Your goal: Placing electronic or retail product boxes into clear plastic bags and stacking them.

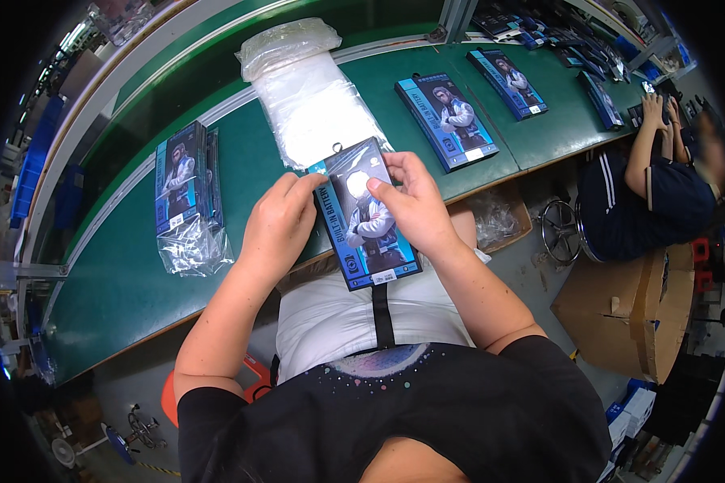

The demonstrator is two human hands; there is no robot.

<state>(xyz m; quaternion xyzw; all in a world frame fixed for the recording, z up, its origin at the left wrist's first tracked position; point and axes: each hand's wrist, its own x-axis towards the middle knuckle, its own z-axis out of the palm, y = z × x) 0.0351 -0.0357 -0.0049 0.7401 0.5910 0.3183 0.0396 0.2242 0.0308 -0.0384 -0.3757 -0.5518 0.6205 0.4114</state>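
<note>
A flat blue-and-black retail box [361, 229] with a printed figure in a pale jacket is held in front of me, over my lap and the table's near edge. Its surface shines, and a small black hanging loop rises from its far end. My right hand [417, 201] grips the far right edge, thumb on the face and fingers reaching behind. At the far left corner, my left hand [282, 221] is closed, its fingertips pressed to the edge. Just beyond the box lies a stack of clear plastic bags [318, 105].
A stack of similar boxes [181, 177], partly in clear wrap, stands left on the green table [129, 298]. More boxes [447, 121] lie to the right, with a pile [568, 36] farther back. A co-worker [652, 177] sits right, near a cardboard carton [620, 310].
</note>
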